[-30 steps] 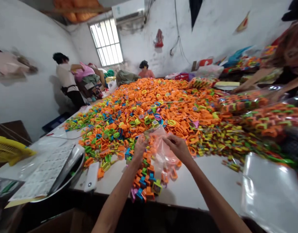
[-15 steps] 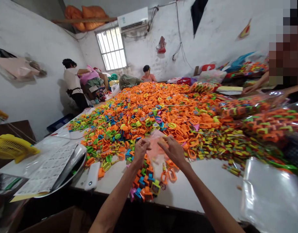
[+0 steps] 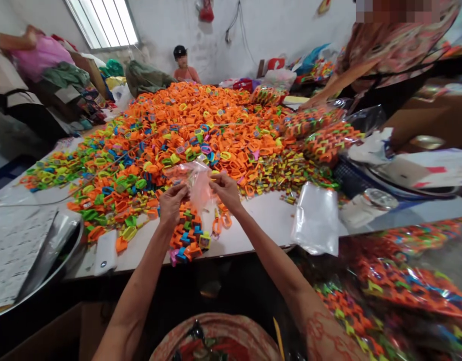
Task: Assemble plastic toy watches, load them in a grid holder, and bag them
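A thin clear plastic bag (image 3: 201, 186) hangs between my hands over the front of the table. On its left side, my left hand (image 3: 171, 201) is closed in a pinch at the edge of the film. My right hand (image 3: 225, 190) pinches the bag's right side with thumb and fingers. Below them lies a small cluster of colourful plastic pieces (image 3: 186, 233) that look like toy watches, in orange, blue, green and pink. Two orange pieces (image 3: 220, 221) lie just right of this cluster. Behind my hands rises a large heap of mostly orange pieces (image 3: 201, 113).
A white phone-like object (image 3: 105, 253) and a basin (image 3: 76, 245) under printed sheets are at left. A stack of clear bags (image 3: 316, 218) overhangs the table edge at right. Filled bags (image 3: 415, 281) lie below. One person (image 3: 186, 72) sits behind the heap; another (image 3: 389, 60) stands at right.
The view has swung right and down. My right hand has gone from spread fingers to a pinch on the bag, and the bag is now stretched between both hands.
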Motion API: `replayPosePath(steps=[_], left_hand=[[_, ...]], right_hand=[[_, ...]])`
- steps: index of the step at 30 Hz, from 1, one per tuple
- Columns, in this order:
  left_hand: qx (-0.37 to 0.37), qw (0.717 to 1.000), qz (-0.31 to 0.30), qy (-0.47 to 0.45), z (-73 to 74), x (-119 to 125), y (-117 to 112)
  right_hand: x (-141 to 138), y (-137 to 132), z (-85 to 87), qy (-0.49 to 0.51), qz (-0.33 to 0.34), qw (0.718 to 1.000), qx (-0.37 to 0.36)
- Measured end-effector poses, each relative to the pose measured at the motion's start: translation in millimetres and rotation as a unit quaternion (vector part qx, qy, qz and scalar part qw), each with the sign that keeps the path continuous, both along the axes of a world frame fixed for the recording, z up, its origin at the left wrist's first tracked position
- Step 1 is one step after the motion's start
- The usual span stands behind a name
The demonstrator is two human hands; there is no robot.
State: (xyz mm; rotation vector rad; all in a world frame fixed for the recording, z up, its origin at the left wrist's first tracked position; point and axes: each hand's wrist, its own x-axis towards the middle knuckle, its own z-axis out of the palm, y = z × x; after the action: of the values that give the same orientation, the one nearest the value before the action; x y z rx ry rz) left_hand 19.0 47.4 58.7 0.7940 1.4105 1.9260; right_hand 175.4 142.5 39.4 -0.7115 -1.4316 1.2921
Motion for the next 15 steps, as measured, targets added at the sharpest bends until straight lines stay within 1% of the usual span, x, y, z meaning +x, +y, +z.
replayPosePath(steps=[4, 9, 12, 13, 15], left_hand=[[0.016, 1.000, 0.016, -0.007, 2.8, -1, -4], [0.026, 0.999, 0.026, -0.027, 7.1, -11, -9], [0.020, 0.999, 0.016, -0.036, 8.4, -15, -14], [0.019, 0.999, 0.013, -0.033, 8.3, -15, -15], [0.019, 1.000, 0.015, -0.016, 7.5, -13, -16]], right_hand=[[0, -1, -1.8, 0.006, -0.007, 1.000, -0.002], [4, 8, -8.2, -0.002, -0.050, 0.999, 0.004], [7, 14, -12.7, -0.065, -0.076, 0.995, 0.014], [8, 14, -13.6, -0.100, -0.094, 0.990, 0.030], [10, 10, -13.2, -0.167, -0.144, 0.971, 0.090]])
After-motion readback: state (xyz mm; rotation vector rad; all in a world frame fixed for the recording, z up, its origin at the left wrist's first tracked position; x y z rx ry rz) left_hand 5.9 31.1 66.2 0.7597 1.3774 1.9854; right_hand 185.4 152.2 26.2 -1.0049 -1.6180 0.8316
